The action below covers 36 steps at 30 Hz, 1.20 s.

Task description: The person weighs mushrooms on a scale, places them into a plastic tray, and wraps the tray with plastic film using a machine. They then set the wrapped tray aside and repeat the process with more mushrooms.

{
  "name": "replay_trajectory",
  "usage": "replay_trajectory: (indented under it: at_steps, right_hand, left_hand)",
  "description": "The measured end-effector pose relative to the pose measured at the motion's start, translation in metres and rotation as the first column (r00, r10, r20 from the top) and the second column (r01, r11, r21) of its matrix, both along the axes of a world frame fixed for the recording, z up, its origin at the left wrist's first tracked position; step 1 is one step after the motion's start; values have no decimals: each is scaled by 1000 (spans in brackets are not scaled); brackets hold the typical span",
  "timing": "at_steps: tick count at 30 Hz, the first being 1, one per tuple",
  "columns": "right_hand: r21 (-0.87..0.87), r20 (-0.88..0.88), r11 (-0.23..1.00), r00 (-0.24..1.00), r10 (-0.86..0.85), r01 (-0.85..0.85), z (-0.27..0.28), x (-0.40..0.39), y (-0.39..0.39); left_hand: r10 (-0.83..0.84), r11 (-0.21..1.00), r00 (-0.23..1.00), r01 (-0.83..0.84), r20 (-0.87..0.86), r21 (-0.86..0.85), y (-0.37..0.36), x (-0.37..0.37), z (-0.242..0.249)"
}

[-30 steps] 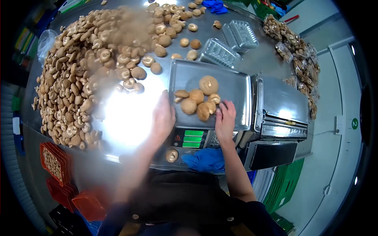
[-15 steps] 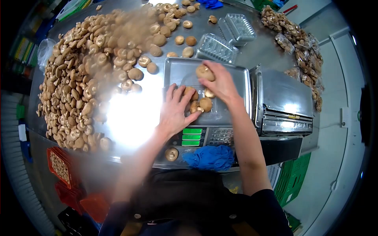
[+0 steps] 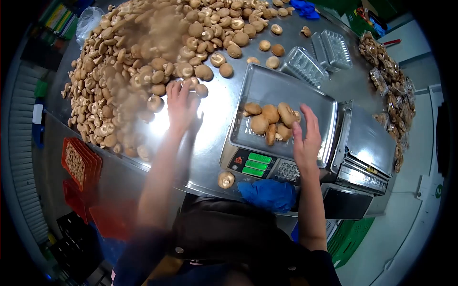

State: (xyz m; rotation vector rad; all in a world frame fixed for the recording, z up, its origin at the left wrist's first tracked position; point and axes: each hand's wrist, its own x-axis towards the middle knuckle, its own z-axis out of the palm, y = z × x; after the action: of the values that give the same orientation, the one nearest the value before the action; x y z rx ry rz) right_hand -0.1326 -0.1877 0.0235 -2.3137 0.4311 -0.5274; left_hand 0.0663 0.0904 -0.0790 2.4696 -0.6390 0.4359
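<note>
My left hand [image 3: 181, 107] reaches to the edge of the big mushroom pile [image 3: 109, 90], its fingertips at some mushrooms; whether it grips one cannot be made out. Over the right part of the metal scale tray [image 3: 286, 88], my right hand [image 3: 307, 138] has its fingers apart, beside a small group of mushrooms [image 3: 270, 113]. Several brown mushrooms lie together in that tray. The scale's green displays [image 3: 256, 164] are lit below it. One mushroom [image 3: 225, 179] lies stem up left of a crumpled blue bundle [image 3: 269, 194].
Clear plastic trays [image 3: 305, 65] lie behind the scale. A metal machine [image 3: 367, 143] stands at its right, with bagged mushrooms [image 3: 389, 76] beyond. Red crates [image 3: 81, 164] are at the lower left. A blue item [image 3: 305, 8] lies at the back.
My left hand has moved from the tray to the pile. The mushroom my right hand held is released, and that hand is open at the tray's right. The view has shifted left.
</note>
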Motion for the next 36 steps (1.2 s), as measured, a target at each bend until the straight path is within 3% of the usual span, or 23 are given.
replay_trajectory:
  at_steps: [1,2,4,5,6,7,8,10,11,12,14,15,16,18,23,26,27,28,30,31,33,34,36]
  right_hand:
    - [-87,38,996,999,-8,11,3,4,11]
    - [-54,44,997,997,62,-59,11,10,29]
    - [117,85,950,956,281,-290,6,31,65]
    - [-139,140,930,923,359,-341,2,40,92]
    - [-118,151,902,890,429,-415,-8,50,116]
    - [86,-82,889,886,457,-450,0,59,145]
    - [104,-110,863,856,505,-495,-17,73,168]
    - [184,-103,888,890,444,-422,-46,88,198]
    - [203,-235,911,886,401,-358,-51,99,207]
    - [109,-205,938,916,345,-329,-68,109,218]
    - [-80,-134,960,957,256,-268,-112,123,232]
    - [-52,-159,948,940,301,-313,-117,127,230]
    - [-106,-167,952,949,266,-286,-120,132,231]
    - [-218,-173,947,965,199,-235,-125,142,233]
    - [-313,-187,935,976,108,-164,-140,158,218]
    - [-175,-252,963,955,156,-203,-144,159,205]
    - [-117,-218,976,964,155,-183,-135,155,203]
    - [-57,-186,984,970,157,-170,-129,149,205]
    - [113,-36,981,986,164,-159,-113,136,209]
    - [369,99,908,980,173,-198,-99,126,206]
    - [305,206,921,961,185,-243,-47,88,180]
    - [-10,175,976,960,218,-220,-9,60,152]
    - [-218,292,971,943,162,-99,17,29,107]
  left_hand:
    - [-18,997,999,21,-37,69,10,8,-20]
    - [-124,987,992,124,-10,98,19,17,-37]
    - [-107,989,994,106,0,101,17,8,-31]
    - [-100,988,995,102,-31,112,20,5,-32]
    - [-68,991,996,74,-62,113,22,1,-32]
    - [-57,998,995,60,-80,28,26,-6,-34]
    - [-50,997,993,45,-104,-55,30,-16,-36]
    - [16,1000,999,-16,-45,-5,31,-32,-38]
    - [-39,966,965,-30,-259,-258,32,-36,-38]
    - [-112,859,900,-125,-421,-496,34,-40,-38]
    - [-139,886,924,-45,-356,-461,44,-44,-42]
    - [-167,961,973,124,-160,-249,52,-39,-40]
    - [-170,972,973,139,-156,-192,58,-36,-38]
    - [-173,984,974,163,-143,-77,64,-31,-33]
    - [-37,997,999,36,-12,-68,46,-21,-28]
    - [91,983,963,-128,-254,-132,30,-24,0]
    - [125,975,969,-160,-212,-157,29,-26,3]
    - [84,991,996,-80,33,-110,38,-25,-1]
    - [75,798,979,-173,-190,-578,36,-38,15]
    - [-34,648,955,-203,-294,-734,35,-45,24]
    - [-95,549,912,-287,-400,-785,13,-66,68]
    - [-152,522,871,-332,-468,-786,5,-77,83]
    - [-255,633,887,-148,-385,-760,-7,-93,75]
